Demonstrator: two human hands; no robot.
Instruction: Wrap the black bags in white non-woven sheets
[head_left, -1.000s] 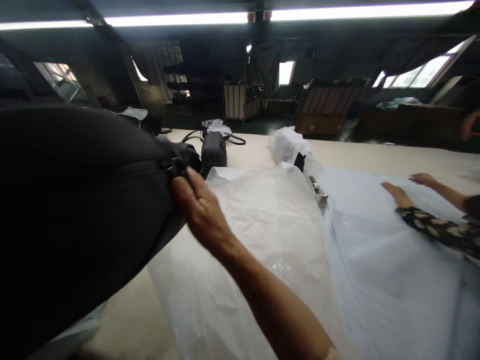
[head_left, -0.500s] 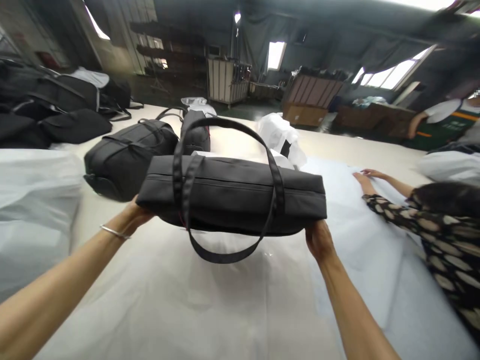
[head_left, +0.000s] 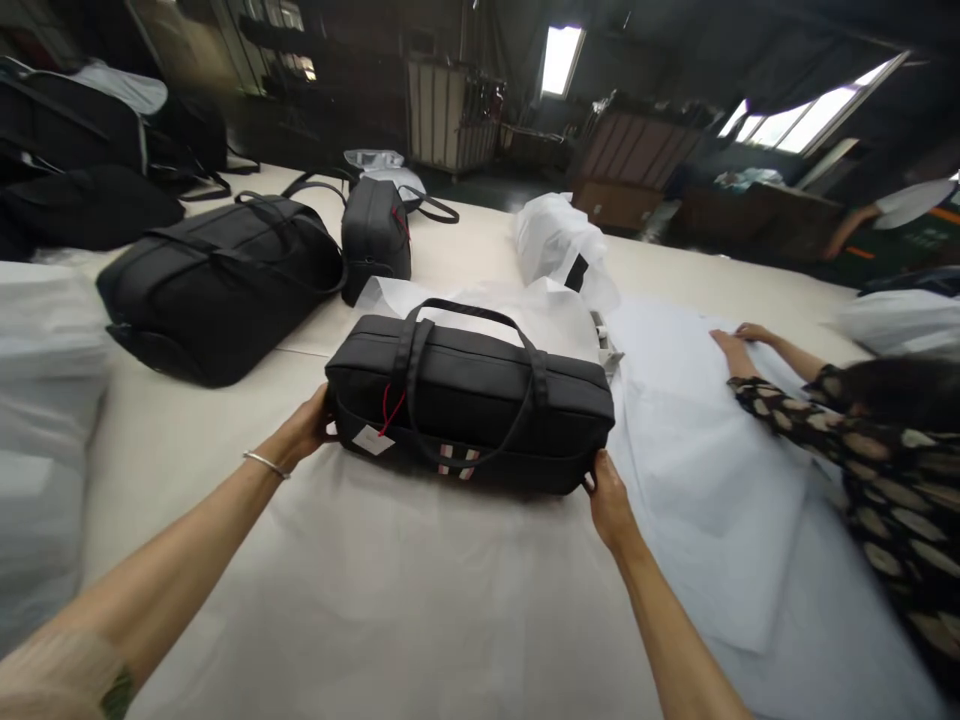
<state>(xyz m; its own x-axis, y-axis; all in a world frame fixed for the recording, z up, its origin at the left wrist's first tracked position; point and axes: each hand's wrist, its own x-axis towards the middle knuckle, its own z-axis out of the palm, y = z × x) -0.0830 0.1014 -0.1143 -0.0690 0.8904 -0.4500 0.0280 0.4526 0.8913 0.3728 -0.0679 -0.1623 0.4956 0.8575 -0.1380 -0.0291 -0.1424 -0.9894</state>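
Observation:
A black duffel bag [head_left: 480,400] with two strap handles is between my hands, over the white sheet [head_left: 420,590] on the table. Its front faces me, with a white hang tag [head_left: 373,440] on a red cord and a small striped patch [head_left: 458,461]. My left hand [head_left: 309,420] grips its left end; a bracelet circles that wrist. At the lower right corner, my right hand [head_left: 609,495] holds the other end. The bag hides part of the fingers of both hands.
Behind on the left stand another black duffel [head_left: 217,285] and a smaller black bag [head_left: 376,235]. A white-wrapped bundle [head_left: 559,245] lies farther back. To the right, a co-worker's hands [head_left: 739,340] rest on white sheets [head_left: 697,480]. White plastic-wrapped goods [head_left: 45,430] sit at left.
The duffel has come down and tipped back, so its front with tag and patch now shows. Its handles lie against it instead of looping out. Both hands stay on its ends.

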